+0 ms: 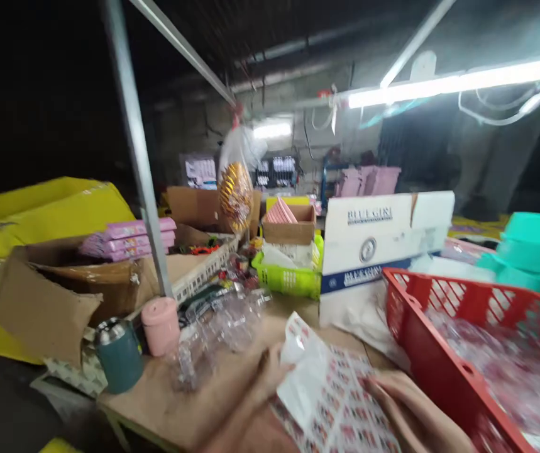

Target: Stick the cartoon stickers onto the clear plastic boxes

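Observation:
A sheet of small printed stickers lies before me at the table's front, with a blank white piece folded or laid over its left part. My left hand pinches the left edge of this white piece. At the sheet's right edge is my right hand, its fingers closed on the border, though motion smears them. Clear plastic containers are heaped just beyond my left hand. More clear plastic pieces fill a red basket beside my right hand.
A teal mug and a pink lidded cup stand at left by a metal post. Behind are an open cardboard box, a lime-green basket and a white carton. A filled plastic bag hangs above.

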Demonstrator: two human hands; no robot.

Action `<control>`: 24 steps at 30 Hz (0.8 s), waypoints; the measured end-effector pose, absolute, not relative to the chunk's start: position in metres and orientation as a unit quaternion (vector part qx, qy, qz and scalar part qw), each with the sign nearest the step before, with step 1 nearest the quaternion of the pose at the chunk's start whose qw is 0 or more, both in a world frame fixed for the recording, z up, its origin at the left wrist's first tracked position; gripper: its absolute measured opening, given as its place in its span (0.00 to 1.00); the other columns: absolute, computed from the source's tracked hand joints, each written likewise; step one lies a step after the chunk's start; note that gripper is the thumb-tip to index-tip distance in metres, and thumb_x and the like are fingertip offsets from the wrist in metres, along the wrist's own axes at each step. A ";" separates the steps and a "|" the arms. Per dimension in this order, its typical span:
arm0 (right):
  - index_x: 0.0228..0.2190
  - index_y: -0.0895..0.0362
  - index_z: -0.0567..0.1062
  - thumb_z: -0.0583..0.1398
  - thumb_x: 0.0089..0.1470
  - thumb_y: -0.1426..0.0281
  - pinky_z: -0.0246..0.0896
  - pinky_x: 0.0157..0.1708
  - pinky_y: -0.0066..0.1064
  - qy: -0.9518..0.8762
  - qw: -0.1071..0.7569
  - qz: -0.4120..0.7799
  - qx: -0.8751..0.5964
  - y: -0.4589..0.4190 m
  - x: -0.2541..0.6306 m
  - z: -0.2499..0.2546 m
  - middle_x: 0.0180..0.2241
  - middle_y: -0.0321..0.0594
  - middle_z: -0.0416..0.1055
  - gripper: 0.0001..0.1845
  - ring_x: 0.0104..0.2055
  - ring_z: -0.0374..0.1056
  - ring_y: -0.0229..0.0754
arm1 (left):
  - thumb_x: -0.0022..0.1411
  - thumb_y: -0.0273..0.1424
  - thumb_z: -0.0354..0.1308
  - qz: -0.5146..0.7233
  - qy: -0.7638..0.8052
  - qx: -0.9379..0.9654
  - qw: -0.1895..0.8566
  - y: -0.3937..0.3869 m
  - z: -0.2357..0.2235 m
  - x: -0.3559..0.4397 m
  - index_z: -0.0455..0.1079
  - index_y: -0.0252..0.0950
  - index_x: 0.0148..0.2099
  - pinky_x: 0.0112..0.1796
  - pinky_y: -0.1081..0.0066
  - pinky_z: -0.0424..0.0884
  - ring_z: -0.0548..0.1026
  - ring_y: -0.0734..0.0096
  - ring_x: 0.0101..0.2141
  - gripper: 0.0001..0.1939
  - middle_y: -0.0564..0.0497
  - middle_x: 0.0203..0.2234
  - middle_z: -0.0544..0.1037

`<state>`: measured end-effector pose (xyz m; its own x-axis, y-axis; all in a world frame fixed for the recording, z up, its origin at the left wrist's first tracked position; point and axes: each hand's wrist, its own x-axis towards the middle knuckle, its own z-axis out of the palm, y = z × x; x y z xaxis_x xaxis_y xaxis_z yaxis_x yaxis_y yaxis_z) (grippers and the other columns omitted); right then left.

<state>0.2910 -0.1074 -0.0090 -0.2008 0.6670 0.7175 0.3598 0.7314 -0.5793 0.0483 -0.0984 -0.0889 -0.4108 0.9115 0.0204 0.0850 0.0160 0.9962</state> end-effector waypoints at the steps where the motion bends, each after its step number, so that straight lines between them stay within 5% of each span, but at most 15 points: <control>1: 0.32 0.54 0.81 0.59 0.59 0.56 0.73 0.33 0.35 -0.757 0.505 0.227 -0.346 -0.109 0.286 -0.014 0.33 0.45 0.79 0.17 0.35 0.76 0.49 | 0.36 0.37 0.73 0.575 0.601 0.400 0.386 -0.101 -0.088 0.049 0.73 0.36 0.36 0.52 0.54 0.65 0.73 0.48 0.47 0.23 0.45 0.37 0.79; 4: 0.35 0.58 0.80 0.57 0.61 0.56 0.72 0.40 0.39 -0.693 0.477 0.421 -0.340 -0.100 0.264 -0.031 0.35 0.48 0.79 0.19 0.39 0.75 0.50 | 0.37 0.41 0.74 0.561 0.566 0.378 0.471 -0.107 -0.089 0.049 0.72 0.31 0.42 0.44 0.61 0.70 0.75 0.57 0.39 0.30 0.43 0.38 0.79; 7: 0.54 0.56 0.72 0.62 0.56 0.58 0.60 0.56 0.48 -0.718 0.480 0.358 -0.354 -0.078 0.248 -0.045 0.53 0.51 0.72 0.27 0.55 0.67 0.52 | 0.41 0.41 0.74 0.543 0.517 0.369 0.549 -0.118 -0.084 0.049 0.74 0.30 0.45 0.37 0.66 0.73 0.77 0.64 0.33 0.30 0.43 0.38 0.80; 10: 0.62 0.58 0.62 0.64 0.54 0.61 0.61 0.54 0.47 -0.750 0.409 0.375 -0.360 -0.058 0.245 -0.051 0.43 0.49 0.77 0.38 0.46 0.71 0.49 | 0.44 0.36 0.74 0.505 0.448 0.391 0.626 -0.129 -0.073 0.051 0.76 0.32 0.44 0.33 0.71 0.73 0.78 0.66 0.30 0.25 0.43 0.36 0.82; 12: 0.59 0.59 0.66 0.63 0.55 0.62 0.62 0.51 0.44 -0.759 0.389 0.384 -0.354 -0.048 0.246 -0.053 0.36 0.44 0.77 0.32 0.41 0.72 0.46 | 0.45 0.33 0.74 0.483 0.431 0.395 0.652 -0.130 -0.068 0.050 0.77 0.33 0.44 0.32 0.72 0.74 0.78 0.67 0.30 0.23 0.44 0.35 0.82; 16: 0.54 0.57 0.70 0.68 0.47 0.59 0.59 0.52 0.43 -0.752 0.398 0.371 -0.372 -0.036 0.251 -0.056 0.48 0.48 0.72 0.33 0.50 0.66 0.49 | 0.50 0.32 0.71 0.499 0.433 0.393 0.640 -0.121 -0.074 0.045 0.77 0.34 0.44 0.36 0.73 0.74 0.79 0.68 0.33 0.18 0.45 0.36 0.82; 19: 0.36 0.59 0.76 0.64 0.52 0.54 0.62 0.38 0.34 -0.725 0.332 0.492 -0.350 -0.031 0.255 -0.058 0.33 0.41 0.73 0.20 0.36 0.68 0.43 | 0.49 0.31 0.71 0.449 0.434 0.414 0.662 -0.115 -0.080 0.042 0.78 0.34 0.44 0.36 0.74 0.74 0.79 0.69 0.34 0.18 0.45 0.37 0.81; 24: 0.20 0.56 0.63 0.59 0.56 0.54 0.46 0.24 0.26 -0.731 0.279 0.520 -0.342 -0.033 0.257 -0.064 0.20 0.29 0.56 0.22 0.23 0.52 0.33 | 0.49 0.30 0.71 0.455 0.465 0.435 0.622 -0.104 -0.080 0.035 0.78 0.34 0.39 0.37 0.74 0.72 0.77 0.70 0.33 0.14 0.46 0.37 0.81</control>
<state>0.2573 -0.0325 -0.0638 -0.6106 0.7901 0.0531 0.2086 0.2251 -0.9517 0.0353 -0.1045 -0.0797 0.1529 0.9711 -0.1834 -0.1612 0.2076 0.9648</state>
